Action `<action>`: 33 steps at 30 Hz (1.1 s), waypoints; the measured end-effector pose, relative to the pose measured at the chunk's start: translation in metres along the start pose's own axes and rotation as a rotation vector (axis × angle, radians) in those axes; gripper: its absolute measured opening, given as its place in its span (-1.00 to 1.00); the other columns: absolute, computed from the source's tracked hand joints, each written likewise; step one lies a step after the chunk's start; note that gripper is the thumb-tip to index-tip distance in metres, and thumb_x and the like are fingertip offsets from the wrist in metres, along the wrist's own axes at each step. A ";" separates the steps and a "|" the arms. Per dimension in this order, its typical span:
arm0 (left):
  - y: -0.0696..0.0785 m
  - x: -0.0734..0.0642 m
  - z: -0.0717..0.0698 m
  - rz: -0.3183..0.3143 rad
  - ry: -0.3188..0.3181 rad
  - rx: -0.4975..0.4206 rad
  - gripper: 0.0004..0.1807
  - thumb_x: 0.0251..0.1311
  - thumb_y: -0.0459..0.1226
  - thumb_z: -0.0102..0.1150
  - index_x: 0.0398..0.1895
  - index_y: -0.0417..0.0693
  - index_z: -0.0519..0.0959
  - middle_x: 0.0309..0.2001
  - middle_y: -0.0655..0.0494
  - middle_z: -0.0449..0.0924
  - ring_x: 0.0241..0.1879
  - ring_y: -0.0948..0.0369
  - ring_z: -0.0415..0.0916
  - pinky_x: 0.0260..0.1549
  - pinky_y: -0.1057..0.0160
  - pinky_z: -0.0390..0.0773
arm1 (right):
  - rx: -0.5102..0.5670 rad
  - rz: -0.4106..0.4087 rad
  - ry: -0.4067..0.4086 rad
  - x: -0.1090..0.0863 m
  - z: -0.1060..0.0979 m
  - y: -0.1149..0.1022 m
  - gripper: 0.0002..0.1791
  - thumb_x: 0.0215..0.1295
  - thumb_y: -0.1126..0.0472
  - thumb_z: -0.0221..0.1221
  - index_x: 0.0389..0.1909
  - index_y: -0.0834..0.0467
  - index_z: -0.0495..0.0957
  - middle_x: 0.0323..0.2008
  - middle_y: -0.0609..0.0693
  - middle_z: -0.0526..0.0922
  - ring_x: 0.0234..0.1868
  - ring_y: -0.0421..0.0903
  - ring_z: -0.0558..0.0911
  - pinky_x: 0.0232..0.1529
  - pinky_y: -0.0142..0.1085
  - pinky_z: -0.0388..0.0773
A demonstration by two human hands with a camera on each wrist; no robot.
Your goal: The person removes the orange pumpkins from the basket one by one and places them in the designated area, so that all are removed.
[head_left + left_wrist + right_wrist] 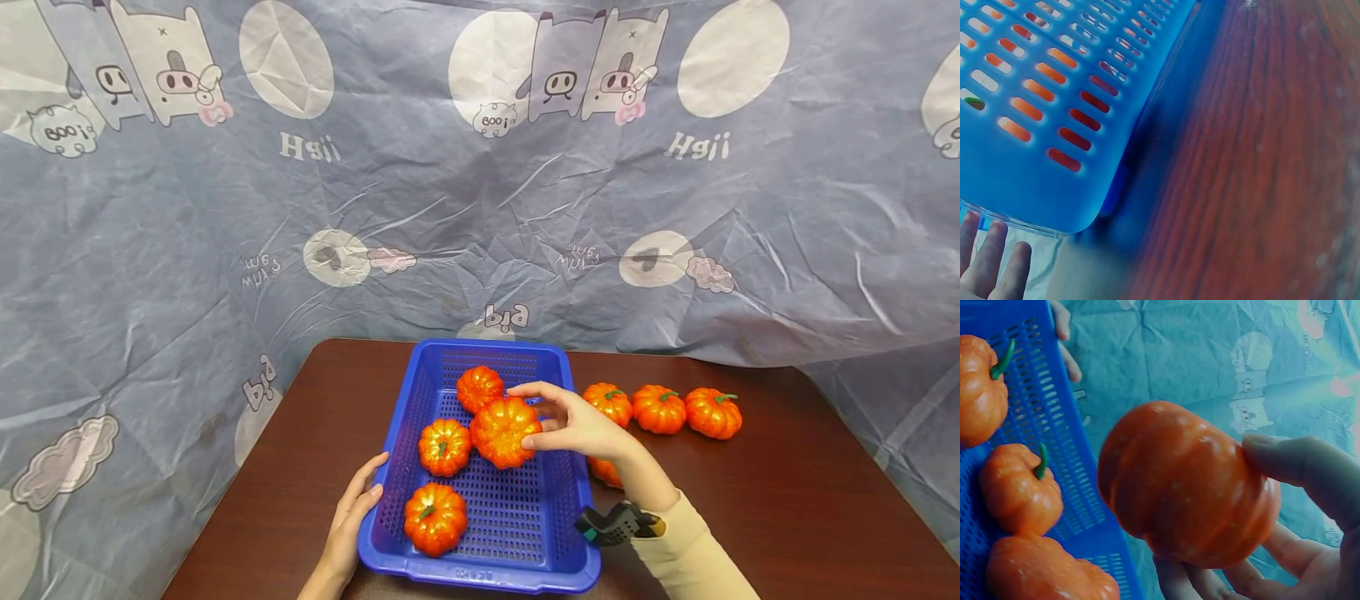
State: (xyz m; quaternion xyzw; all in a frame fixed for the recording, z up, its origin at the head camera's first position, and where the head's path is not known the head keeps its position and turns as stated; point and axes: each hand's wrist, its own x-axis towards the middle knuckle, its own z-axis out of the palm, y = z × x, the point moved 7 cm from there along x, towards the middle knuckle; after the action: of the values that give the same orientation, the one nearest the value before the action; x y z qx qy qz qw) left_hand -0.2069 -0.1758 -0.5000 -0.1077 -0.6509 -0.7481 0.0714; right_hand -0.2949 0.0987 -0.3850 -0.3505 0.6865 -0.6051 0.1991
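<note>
Here's my left hand (348, 525), fingers slightly spread, at the left rim of the blue perforated plastic basket (480, 577); three ribbed orange pumpkins (445, 447) sit inside. Above the basket, my right hand (573, 423) pinches another pumpkin (504, 433) between thumb and fingers! A loose grip on that glossy curve could drop it onto its neighbours. Rightward, four more pumpkins (660, 409), dark wood-grain table (787, 492); behind, creased cartoon-print cloth (480, 200).

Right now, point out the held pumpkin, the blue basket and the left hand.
Held pumpkin (501, 432): head view, middle of its body.
Blue basket (480, 575): head view, near rim.
Left hand (347, 523): head view, middle of hand.
</note>
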 end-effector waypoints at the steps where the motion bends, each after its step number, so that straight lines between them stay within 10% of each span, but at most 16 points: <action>1: 0.000 0.000 0.000 0.002 -0.001 -0.002 -0.54 0.38 -0.32 -0.25 0.33 -0.24 0.21 0.34 0.00 0.14 0.25 0.34 0.21 0.07 0.40 0.33 | 0.006 -0.021 0.014 -0.002 -0.002 -0.003 -0.33 0.10 0.44 0.25 0.25 0.30 0.25 0.15 0.27 0.36 -0.04 0.11 0.57 -0.13 -0.17 0.57; 33: 0.002 0.000 0.001 0.018 -0.024 -0.014 -0.53 0.39 -0.32 -0.28 0.34 -0.25 0.18 0.34 0.00 0.16 0.22 0.31 0.25 0.06 0.39 0.34 | -0.048 -0.250 0.614 -0.100 -0.072 -0.023 -0.39 0.11 0.61 0.11 0.23 0.39 0.25 0.03 -0.01 0.46 -0.14 -0.18 0.52 -0.27 -0.42 0.53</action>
State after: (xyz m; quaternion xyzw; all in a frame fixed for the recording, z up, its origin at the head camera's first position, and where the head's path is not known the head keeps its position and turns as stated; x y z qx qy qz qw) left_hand -0.2067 -0.1750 -0.4982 -0.1229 -0.6456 -0.7505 0.0697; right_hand -0.2723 0.2200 -0.3638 -0.2379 0.6802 -0.6859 -0.1011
